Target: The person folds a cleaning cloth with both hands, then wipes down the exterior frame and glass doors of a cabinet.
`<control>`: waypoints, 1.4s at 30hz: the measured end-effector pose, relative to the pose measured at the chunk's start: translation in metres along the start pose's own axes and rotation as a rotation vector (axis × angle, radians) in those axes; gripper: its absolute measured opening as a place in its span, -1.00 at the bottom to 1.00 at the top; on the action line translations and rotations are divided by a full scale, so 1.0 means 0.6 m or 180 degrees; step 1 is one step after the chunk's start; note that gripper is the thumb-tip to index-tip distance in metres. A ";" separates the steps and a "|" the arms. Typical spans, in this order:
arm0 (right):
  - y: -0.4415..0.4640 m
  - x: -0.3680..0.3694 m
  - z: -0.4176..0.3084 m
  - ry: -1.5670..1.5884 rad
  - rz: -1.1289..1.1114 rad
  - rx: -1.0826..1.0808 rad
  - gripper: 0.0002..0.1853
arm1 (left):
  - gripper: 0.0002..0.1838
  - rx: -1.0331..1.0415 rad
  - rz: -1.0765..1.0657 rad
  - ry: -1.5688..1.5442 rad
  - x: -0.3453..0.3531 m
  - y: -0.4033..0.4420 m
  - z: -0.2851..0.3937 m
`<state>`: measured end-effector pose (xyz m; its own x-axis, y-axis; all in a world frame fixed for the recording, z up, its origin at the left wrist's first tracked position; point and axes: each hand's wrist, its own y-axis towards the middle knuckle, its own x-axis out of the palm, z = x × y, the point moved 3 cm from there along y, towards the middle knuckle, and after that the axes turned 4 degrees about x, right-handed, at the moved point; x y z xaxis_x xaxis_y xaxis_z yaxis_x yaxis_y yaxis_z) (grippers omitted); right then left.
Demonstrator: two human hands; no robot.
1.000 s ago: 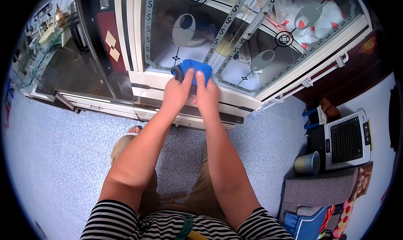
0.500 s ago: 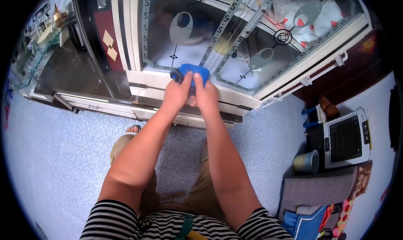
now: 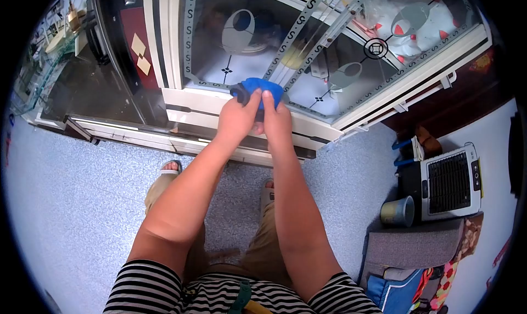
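Note:
Both of my hands grip a blue object [image 3: 265,85] with a dark, rounded part at its left end; it looks soft, but what it is cannot be made out. My left hand [image 3: 239,115] holds it from the left and my right hand [image 3: 277,119] from the right, thumbs side by side on top, other fingers mostly hidden beneath. The object is in front of the lower edge of a glass-doored cabinet [image 3: 258,46], above its white drawer fronts [image 3: 192,115]. Whether it touches the cabinet cannot be told.
Left of the cabinet is a dark glossy counter [image 3: 99,94] with glass shelving [image 3: 55,67]. On the right stand a grey-and-black appliance [image 3: 451,182], a bucket [image 3: 397,211], a grey cushioned seat [image 3: 411,249] and a blue bag [image 3: 392,292]. My feet are on the speckled floor [image 3: 329,204].
Both hands, with the blue object, have shifted slightly right since the previous frame. The view has moved a little, and more of my right foot shows.

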<state>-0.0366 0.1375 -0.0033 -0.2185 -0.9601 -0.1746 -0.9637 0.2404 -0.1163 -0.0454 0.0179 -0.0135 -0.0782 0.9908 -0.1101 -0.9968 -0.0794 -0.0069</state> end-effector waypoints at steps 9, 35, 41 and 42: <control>-0.010 -0.023 -0.015 -0.0132 0.0317 -0.0151 -0.39 | -0.45 0.0128 -0.0209 -0.0452 0.010 -0.016 0.017; -0.002 -0.058 -0.018 0.0011 0.0493 -0.0364 -0.38 | -0.40 0.0337 -0.0547 -0.0068 0.034 -0.010 0.036; 0.000 -0.057 0.001 0.0165 0.0196 0.0007 -0.47 | -0.46 -0.0048 -0.0641 -0.0152 0.044 0.002 0.000; -0.001 -0.059 0.004 0.0097 0.0123 0.0208 -0.46 | -0.46 -0.0032 -0.0642 -0.0154 0.043 0.001 -0.002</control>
<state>-0.0279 0.1718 0.0004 -0.2608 -0.9536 -0.1505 -0.9426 0.2852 -0.1738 -0.0482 0.0436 -0.0174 0.1221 0.9908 -0.0576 -0.9922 0.1203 -0.0339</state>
